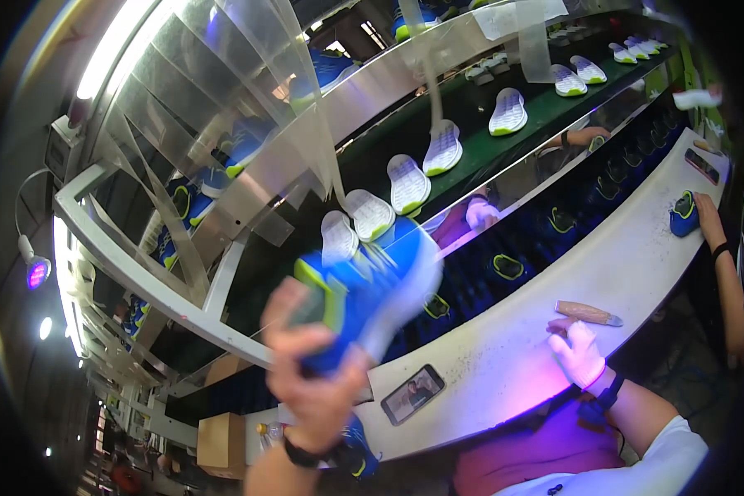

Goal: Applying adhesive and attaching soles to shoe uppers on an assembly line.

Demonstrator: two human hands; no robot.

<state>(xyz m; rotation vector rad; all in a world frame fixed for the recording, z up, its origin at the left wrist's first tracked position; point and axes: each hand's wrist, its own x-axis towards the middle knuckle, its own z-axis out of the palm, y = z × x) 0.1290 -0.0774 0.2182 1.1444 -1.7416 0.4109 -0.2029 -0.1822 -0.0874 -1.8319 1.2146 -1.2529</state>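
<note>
My left hand [318, 384], blurred and with a dark band at the wrist, grips a blue running shoe [380, 281] by its heel end. The shoe has a lime-green collar and a white midsole, and it is tilted up in front of the conveyor. On the white worktop [504, 372] lies my right hand [579, 354], in a pale glove with some fingertips bare. Its fingers are loosely bent and apart, with nothing visible in them. Just beyond them is a wooden-handled brush [587, 312]. A phone [413, 394] with a lit screen lies between my hands.
White soles [442, 149] sit along a green conveyor belt [471, 157]. Dark shoes line a lower channel [508, 266]. A co-worker's hand [707, 217] touches a blue shoe [684, 215] at right. Clear plastic strips [198, 99] hang at left, above a cardboard box [221, 442].
</note>
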